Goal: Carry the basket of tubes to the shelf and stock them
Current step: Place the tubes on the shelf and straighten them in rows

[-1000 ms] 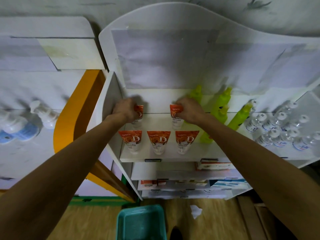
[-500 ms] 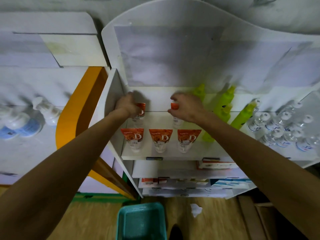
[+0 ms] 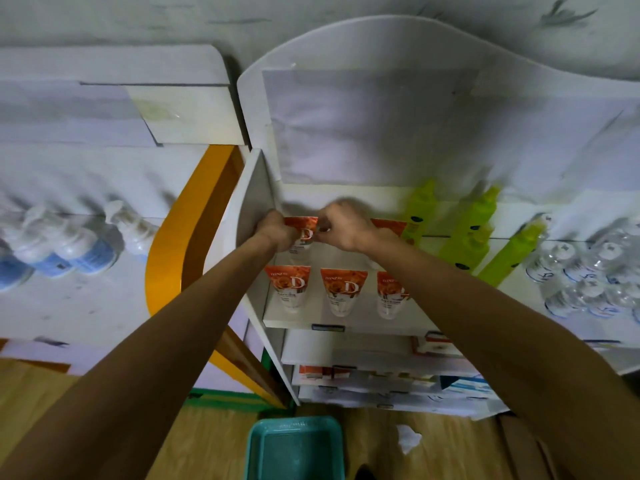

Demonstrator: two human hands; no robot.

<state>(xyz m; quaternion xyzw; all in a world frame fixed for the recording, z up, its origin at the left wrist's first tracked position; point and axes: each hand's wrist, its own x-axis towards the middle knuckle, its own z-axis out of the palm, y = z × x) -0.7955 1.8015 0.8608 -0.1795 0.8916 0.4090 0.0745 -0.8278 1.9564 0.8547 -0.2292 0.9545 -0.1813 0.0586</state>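
Three orange-and-white tubes stand cap-down along the front of the white shelf [image 3: 298,320]: a left tube [image 3: 287,287], a middle tube [image 3: 344,291] and a right tube [image 3: 389,292]. In the back row, both my hands meet on one tube [image 3: 303,232] near the shelf's left wall. My left hand [image 3: 273,230] grips its left edge and my right hand [image 3: 341,225] pinches its top right corner. Another back-row tube [image 3: 391,226] peeks out behind my right wrist. The teal basket [image 3: 296,448] sits on the floor below and looks empty.
Green bottles [image 3: 474,230] and clear white-capped bottles [image 3: 588,271] fill the shelf's right side. Lower shelves hold boxes [image 3: 434,342]. A neighbouring unit on the left carries blue-and-white pump bottles [image 3: 69,251]. An orange curved panel [image 3: 180,244] stands between the units. A paper scrap [image 3: 407,438] lies on the wooden floor.
My right hand left the back tube it was on and moved left to the tube at my left hand. The camera tilted slightly.
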